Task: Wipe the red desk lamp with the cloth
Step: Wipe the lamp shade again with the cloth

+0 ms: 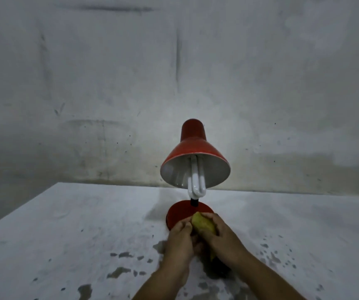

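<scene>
One grey wall [87, 83] fills the upper frame; below it a white table [65, 234], paint chipped, spans the lower half. Red desk lamp [194, 161] stands centre frame, shade tilted toward the camera, white bulb [196, 182] exposed, round base [179, 214] just beyond the hands. Right hand [221, 237], lower centre, curls its fingers around the bunched yellow cloth [202, 225]. Left hand [179, 237] touches the cloth's left side; whether it pinches it cannot be told. Assessment: wiping appears to be at the base. Recommend steadying the base with the left hand, sweeping outward, then working up the stem to the shade, avoiding the bulb.
</scene>
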